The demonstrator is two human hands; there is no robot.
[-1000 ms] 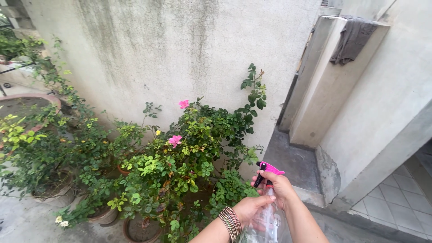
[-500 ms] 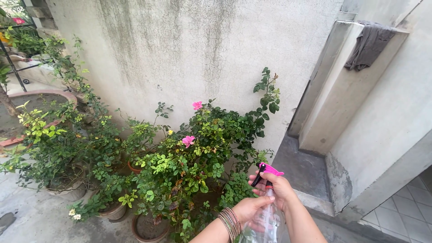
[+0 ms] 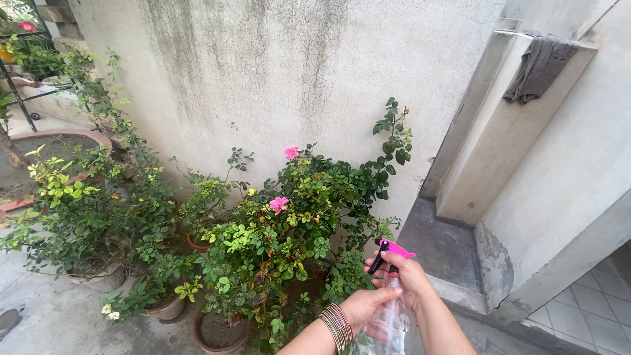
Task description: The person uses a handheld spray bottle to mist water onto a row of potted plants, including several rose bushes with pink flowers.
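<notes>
View swung left, both hands' fingers holding spray bottle [image 3: 389,315], potted plants [image 3: 263,250], stained wall [image 3: 296,79], concrete floor [image 3: 52,315]

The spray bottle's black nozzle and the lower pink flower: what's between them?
In the head view, only green leafy branches of the potted plants fill the stretch between the spray bottle nozzle and the pink flower.

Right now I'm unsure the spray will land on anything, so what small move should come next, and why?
Probably squeeze the trigger. The right hand grips the neck of the clear spray bottle, the left hand steadies its body, and the black nozzle on the pink spray head already points at the potted rose plants close in front.
</notes>
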